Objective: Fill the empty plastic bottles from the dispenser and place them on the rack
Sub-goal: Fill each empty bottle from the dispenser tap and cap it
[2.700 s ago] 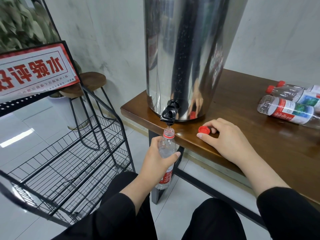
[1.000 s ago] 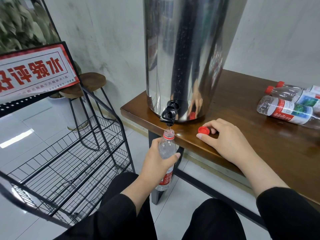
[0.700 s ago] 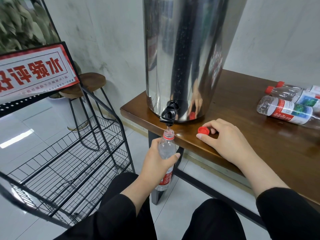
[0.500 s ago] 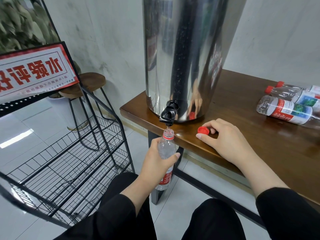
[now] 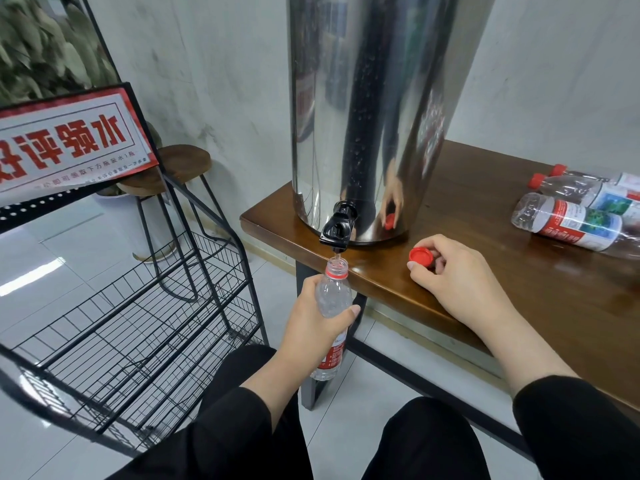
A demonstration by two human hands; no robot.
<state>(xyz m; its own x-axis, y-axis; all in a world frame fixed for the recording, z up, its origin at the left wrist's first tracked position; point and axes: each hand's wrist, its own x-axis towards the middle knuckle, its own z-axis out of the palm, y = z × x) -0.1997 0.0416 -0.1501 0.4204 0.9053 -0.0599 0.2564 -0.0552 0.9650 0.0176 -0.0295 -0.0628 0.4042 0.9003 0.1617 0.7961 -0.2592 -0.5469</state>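
A tall steel dispenser (image 5: 374,109) stands on the wooden table (image 5: 540,289), its black tap (image 5: 338,230) over the table edge. My left hand (image 5: 315,320) grips a clear plastic bottle (image 5: 333,296) upright, its open mouth right under the tap, where a thin stream of water runs in. My right hand (image 5: 460,278) rests on the table and pinches the bottle's red cap (image 5: 420,255). Three empty bottles (image 5: 571,220) with red labels lie on their sides at the table's right end. The black wire rack (image 5: 138,327) stands to the left with bare shelves.
A red and white sign (image 5: 65,140) leans on top of the rack. Behind the rack stand a wooden stool (image 5: 173,168) and a potted plant (image 5: 41,46). My knees in black trousers fill the bottom of the view above the glossy tiled floor.
Both hands have stayed in place; the bottle remains under the tap with water running into it.
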